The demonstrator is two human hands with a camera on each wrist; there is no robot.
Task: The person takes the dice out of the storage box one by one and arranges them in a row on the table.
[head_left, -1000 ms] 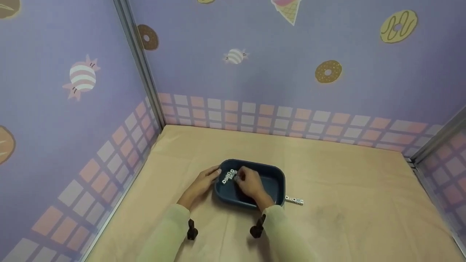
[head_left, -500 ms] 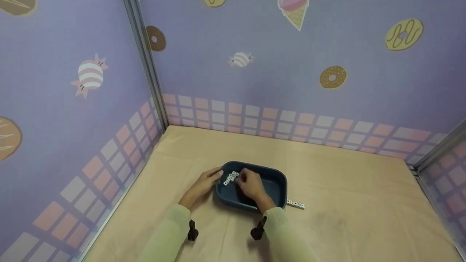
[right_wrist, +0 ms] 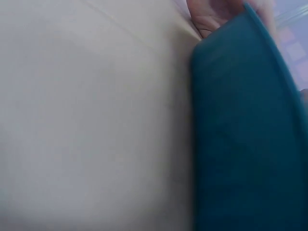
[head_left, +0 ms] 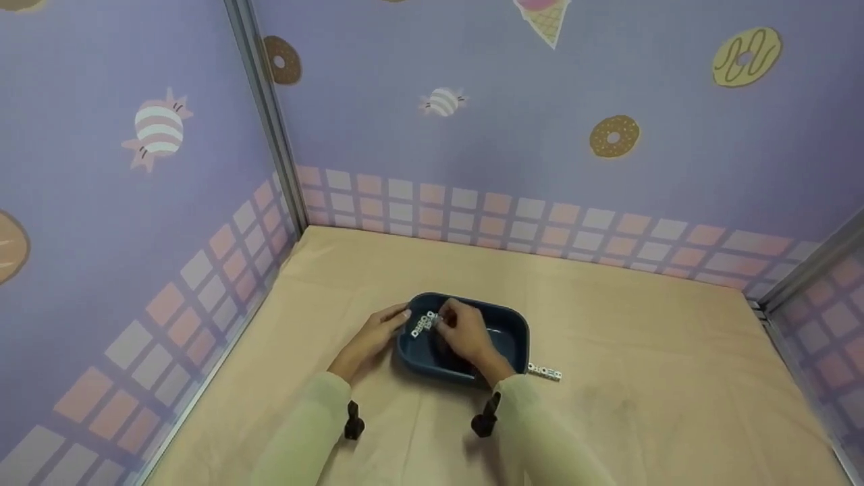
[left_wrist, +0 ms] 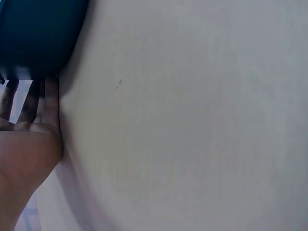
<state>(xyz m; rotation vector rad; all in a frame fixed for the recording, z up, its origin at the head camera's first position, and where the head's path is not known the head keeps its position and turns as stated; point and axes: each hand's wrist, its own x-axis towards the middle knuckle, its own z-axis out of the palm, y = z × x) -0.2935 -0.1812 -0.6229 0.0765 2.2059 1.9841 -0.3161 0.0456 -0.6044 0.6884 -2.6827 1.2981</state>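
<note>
In the head view my left hand (head_left: 373, 337) rests against the left end of a dark blue tray (head_left: 422, 366), thumb at the rim. Its fingers lie straight on the outer wall in the left wrist view. My right hand (head_left: 467, 337) reaches over the near rim into the tray, fingers bent. Its fingertips pinch a small white die, mostly hidden, at the end of a cluster of white dice (head_left: 422, 324) with dark spots. These dice lie inside the tray's left part. The right wrist view has only the tray's outer wall (right_wrist: 240, 120) and part of my left hand (right_wrist: 211, 17).
A short row of white dice (head_left: 544, 372) lies on the beige tablecloth (head_left: 634, 337), just outside the tray's right end. Patterned purple walls (head_left: 472, 148) stand behind the table and at its sides. A dark wrist mount (head_left: 484, 420) is on each forearm.
The head view has shifted slightly. My right hand stays at the dice in the tray, with its fingertips moving only a little, and my left hand keeps its place at the tray's left end.
</note>
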